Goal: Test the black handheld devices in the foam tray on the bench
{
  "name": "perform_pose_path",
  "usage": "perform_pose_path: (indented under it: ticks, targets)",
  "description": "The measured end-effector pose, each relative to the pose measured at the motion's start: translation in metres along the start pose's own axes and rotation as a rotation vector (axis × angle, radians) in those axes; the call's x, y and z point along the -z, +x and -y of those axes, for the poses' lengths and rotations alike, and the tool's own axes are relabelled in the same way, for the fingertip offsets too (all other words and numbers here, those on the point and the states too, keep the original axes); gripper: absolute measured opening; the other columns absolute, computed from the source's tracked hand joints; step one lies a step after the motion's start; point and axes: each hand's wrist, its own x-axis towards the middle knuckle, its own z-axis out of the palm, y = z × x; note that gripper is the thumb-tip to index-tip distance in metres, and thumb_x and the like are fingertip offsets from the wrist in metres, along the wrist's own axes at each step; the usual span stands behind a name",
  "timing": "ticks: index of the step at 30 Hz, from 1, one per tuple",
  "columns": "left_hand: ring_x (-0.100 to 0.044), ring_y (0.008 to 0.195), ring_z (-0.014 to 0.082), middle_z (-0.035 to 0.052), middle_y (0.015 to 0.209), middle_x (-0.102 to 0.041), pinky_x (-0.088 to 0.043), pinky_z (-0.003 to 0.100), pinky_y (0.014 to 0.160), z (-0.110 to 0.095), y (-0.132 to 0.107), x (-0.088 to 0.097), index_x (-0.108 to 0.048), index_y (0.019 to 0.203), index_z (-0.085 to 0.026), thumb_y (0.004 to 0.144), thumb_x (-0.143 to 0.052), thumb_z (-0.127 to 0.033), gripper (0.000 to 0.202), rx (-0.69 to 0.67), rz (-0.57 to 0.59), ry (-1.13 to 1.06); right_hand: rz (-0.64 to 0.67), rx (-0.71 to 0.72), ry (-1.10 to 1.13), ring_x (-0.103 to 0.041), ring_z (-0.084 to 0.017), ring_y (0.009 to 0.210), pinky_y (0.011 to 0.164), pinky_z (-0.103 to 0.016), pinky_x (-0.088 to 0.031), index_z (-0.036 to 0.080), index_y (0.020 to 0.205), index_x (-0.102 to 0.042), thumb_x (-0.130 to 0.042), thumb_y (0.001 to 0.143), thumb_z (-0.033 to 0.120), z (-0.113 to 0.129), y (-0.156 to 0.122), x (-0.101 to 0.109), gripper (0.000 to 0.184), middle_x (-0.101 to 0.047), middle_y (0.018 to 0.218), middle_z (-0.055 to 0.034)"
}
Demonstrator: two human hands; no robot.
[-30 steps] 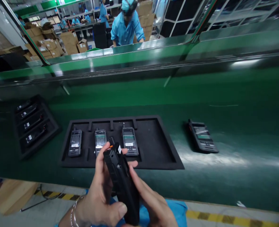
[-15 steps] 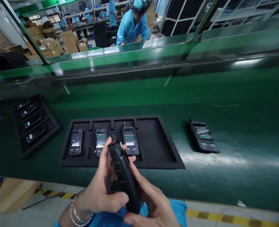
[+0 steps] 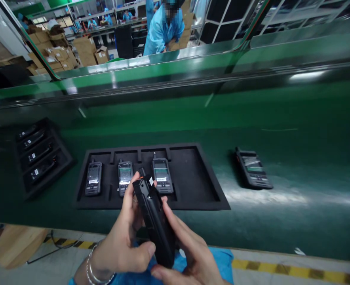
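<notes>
Between both hands I see a black handheld radio [image 3: 155, 219] with a stub antenna, tilted so that its side faces me. My left hand [image 3: 127, 241] wraps it from the left, thumb low along its edge. My right hand [image 3: 191, 251] grips it from the right, fingers along the far side and thumb at the bottom end. Just beyond lies a black foam tray [image 3: 198, 174] with three radios, screens up: a left one [image 3: 94, 178], a middle one [image 3: 124, 174] partly behind my fingers, and a right one [image 3: 162, 174]. The tray's right compartment is bare.
Another radio [image 3: 254, 168] rests on the green bench [image 3: 305, 158] to the right. A second foam tray [image 3: 62, 162] at the left holds several dark devices with white labels. A raised green ledge [image 3: 151, 69] runs behind; beyond it a person in blue [image 3: 163, 31] leans forward.
The held radio has turned slightly, showing a white label near its top more clearly. Both hands keep their hold. My view has shifted a little, and the person behind has moved their arms.
</notes>
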Motion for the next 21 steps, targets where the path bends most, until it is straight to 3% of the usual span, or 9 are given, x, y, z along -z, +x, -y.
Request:
perform_pose_path:
  ticks: [8, 21]
  targets:
    - [-0.039, 0.141, 0.0358, 0.0071, 0.160, -0.028, -0.032, 0.057, 0.117, 0.002, -0.002, -0.003, -0.004, 0.152, -0.048, 0.085, -0.072, -0.045, 0.095, 0.011, -0.027, -0.004, -0.046, 0.058, -0.172, -0.052, -0.024, 0.129, 0.105, -0.025, -0.043, 0.029, 0.154, -0.029, -0.077, 0.079, 0.050, -0.006, -0.008, -0.003, 0.092, -0.045, 0.151, -0.0022]
    - [-0.048, 0.134, 0.0343, 0.0081, 0.160, -0.027, -0.051, 0.047, 0.103, -0.003, -0.003, -0.010, -0.007, 0.150, -0.051, 0.083, -0.074, -0.046, 0.096, 0.048, -0.057, -0.036, -0.006, 0.079, -0.142, -0.050, -0.024, 0.130, 0.105, -0.025, -0.046, 0.029, 0.156, -0.021, -0.072, 0.084, 0.049, 0.000, -0.002, -0.001, 0.091, -0.044, 0.152, -0.0012]
